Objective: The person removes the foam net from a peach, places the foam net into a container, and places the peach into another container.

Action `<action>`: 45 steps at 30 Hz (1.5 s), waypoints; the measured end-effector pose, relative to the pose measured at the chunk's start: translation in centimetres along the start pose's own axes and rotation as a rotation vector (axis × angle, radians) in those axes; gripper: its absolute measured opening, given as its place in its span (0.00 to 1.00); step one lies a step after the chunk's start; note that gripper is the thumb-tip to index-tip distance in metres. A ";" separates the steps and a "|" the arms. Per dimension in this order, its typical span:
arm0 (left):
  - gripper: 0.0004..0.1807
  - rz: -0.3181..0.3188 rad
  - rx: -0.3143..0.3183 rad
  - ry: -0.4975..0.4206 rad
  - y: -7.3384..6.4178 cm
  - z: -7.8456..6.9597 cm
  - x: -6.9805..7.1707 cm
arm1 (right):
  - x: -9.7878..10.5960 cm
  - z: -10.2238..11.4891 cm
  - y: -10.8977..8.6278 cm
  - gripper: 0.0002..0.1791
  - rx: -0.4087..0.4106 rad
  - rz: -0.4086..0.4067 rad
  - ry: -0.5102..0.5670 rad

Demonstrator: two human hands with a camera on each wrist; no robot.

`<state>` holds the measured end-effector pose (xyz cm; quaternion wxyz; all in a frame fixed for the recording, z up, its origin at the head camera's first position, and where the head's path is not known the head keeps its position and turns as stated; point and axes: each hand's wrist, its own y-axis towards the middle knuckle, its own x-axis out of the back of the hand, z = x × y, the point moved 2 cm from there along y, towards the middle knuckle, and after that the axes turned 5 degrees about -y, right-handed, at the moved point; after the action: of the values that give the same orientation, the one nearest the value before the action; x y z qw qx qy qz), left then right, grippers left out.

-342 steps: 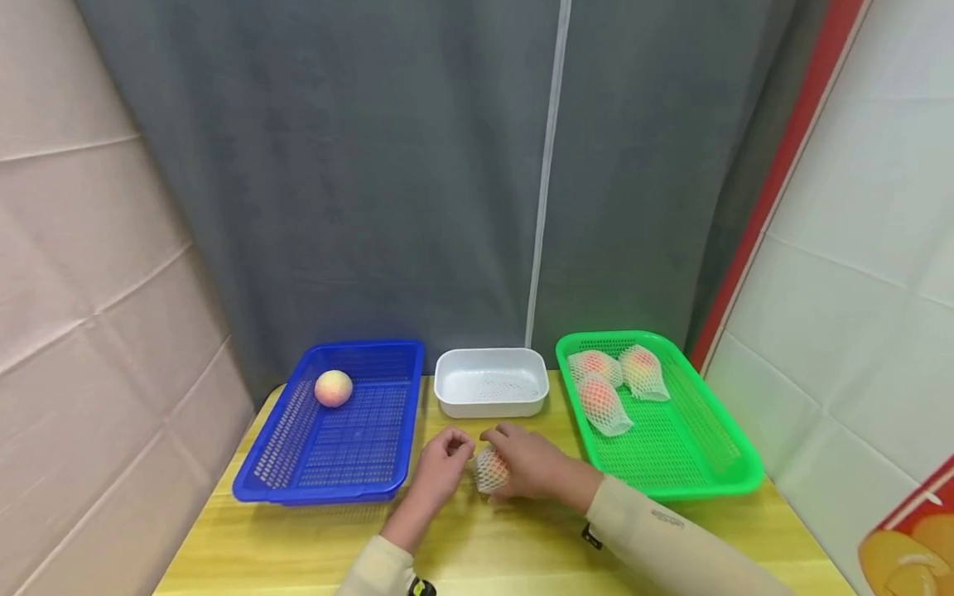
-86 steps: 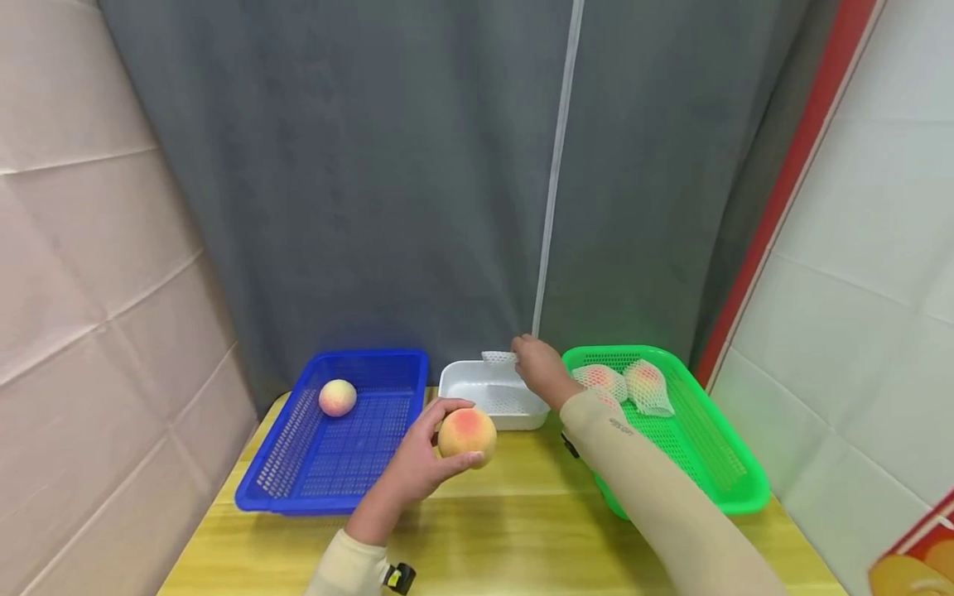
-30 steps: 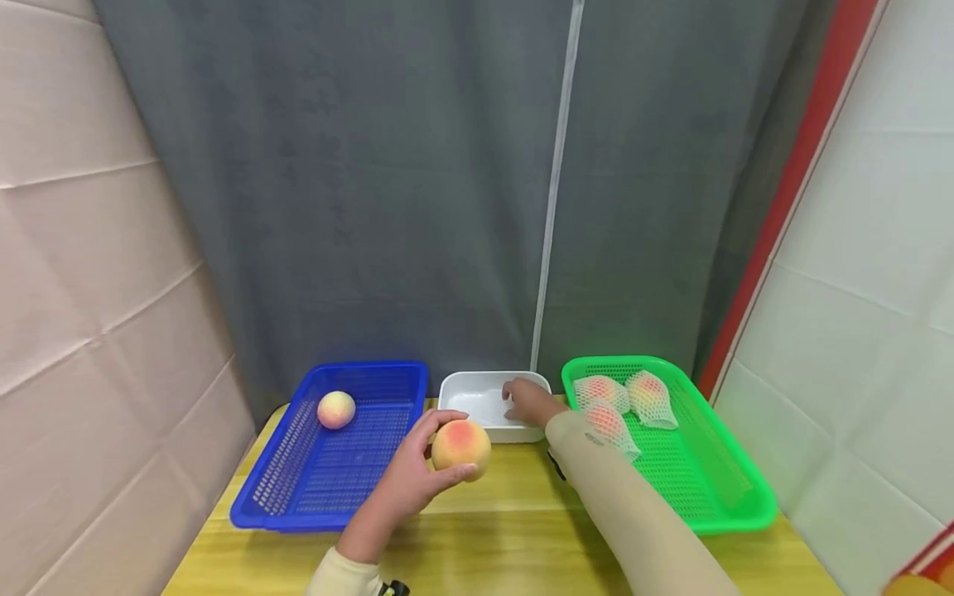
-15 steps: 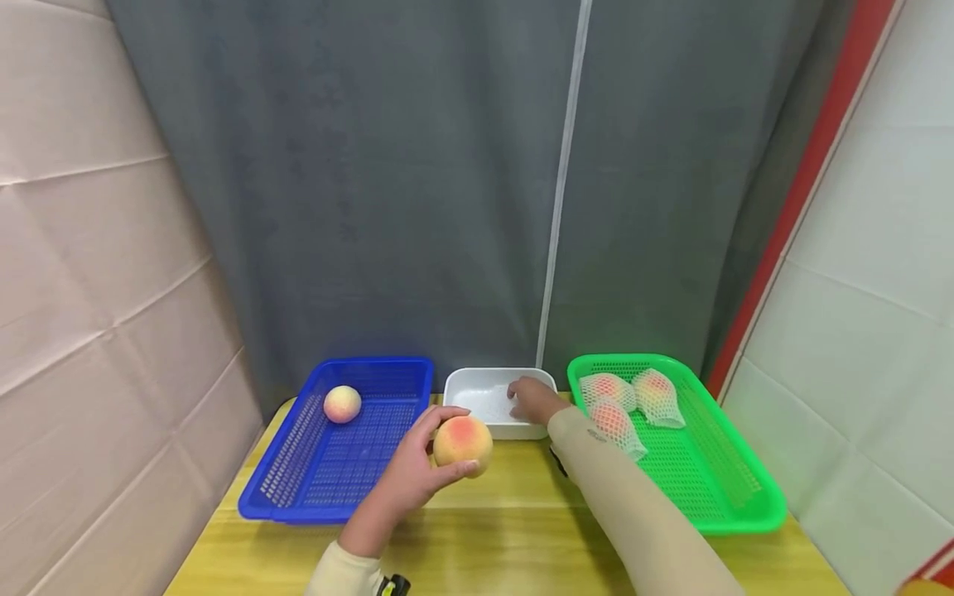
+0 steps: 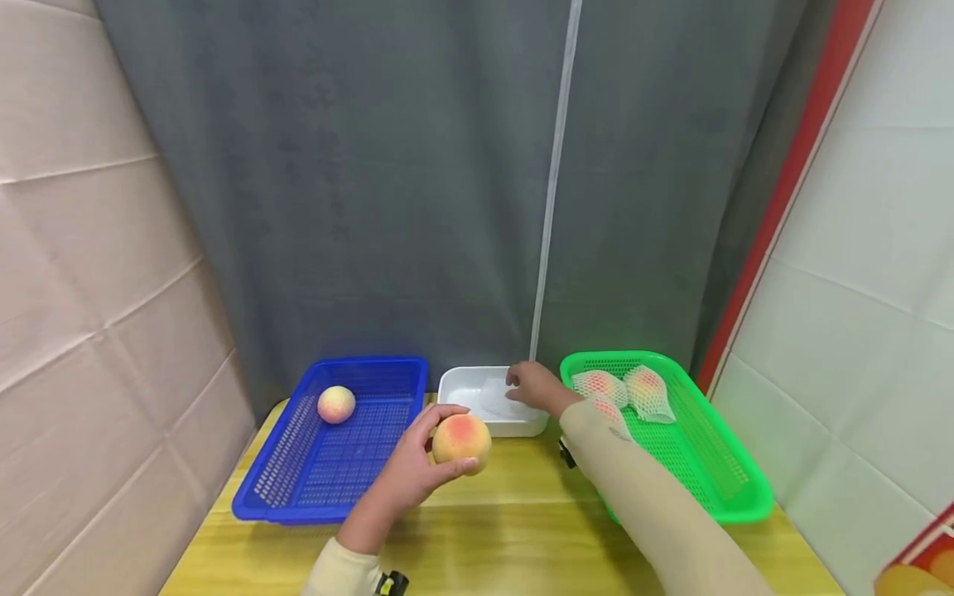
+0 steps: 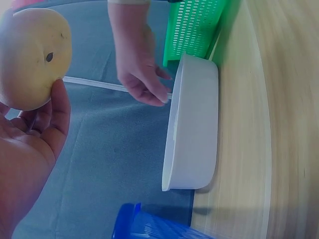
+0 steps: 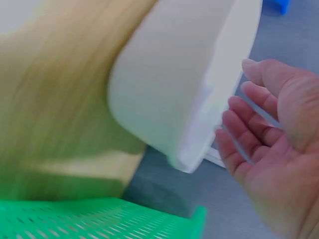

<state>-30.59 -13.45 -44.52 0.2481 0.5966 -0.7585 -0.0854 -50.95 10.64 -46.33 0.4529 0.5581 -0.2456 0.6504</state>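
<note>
The peach (image 5: 462, 445) is held between the thumb and fingers of the left hand (image 5: 408, 473), the nearer hand. In the head view, the right hand (image 5: 535, 386) is located at two o'clock from the peach, over the white tray (image 5: 503, 429); its fingers are loosely bent and nothing is seen held. The blue basket (image 5: 358, 459) is positioned at nine o'clock. No clear long axis is presented: the peach is rounded, yellow, red-blushed and marked by a dark spot (image 6: 49, 57).
</note>
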 end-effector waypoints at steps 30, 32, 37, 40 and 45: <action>0.37 0.027 -0.016 0.041 0.1 0.1 -0.2 | 3.6 6.0 -15.9 0.12 0.130 -0.127 0.508; 0.36 0.029 -0.013 0.045 0.1 0.2 -0.2 | 3.8 6.1 -16.7 0.14 0.154 -0.142 0.501; 0.36 0.049 -0.029 0.047 0.0 0.4 -0.4 | 3.8 6.0 -18.0 0.14 0.175 -0.166 0.485; 0.37 0.062 -0.047 0.054 0.0 0.5 -0.6 | 3.7 5.9 -18.4 0.14 0.184 -0.171 0.496; 0.37 0.069 -0.038 0.061 0.0 0.5 -0.7 | 3.5 5.9 -18.6 0.13 0.195 -0.177 0.508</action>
<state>-30.72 -12.84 -45.19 0.2852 0.5676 -0.7689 -0.0731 -31.81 15.65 -44.97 0.4992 0.4373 -0.0108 0.7480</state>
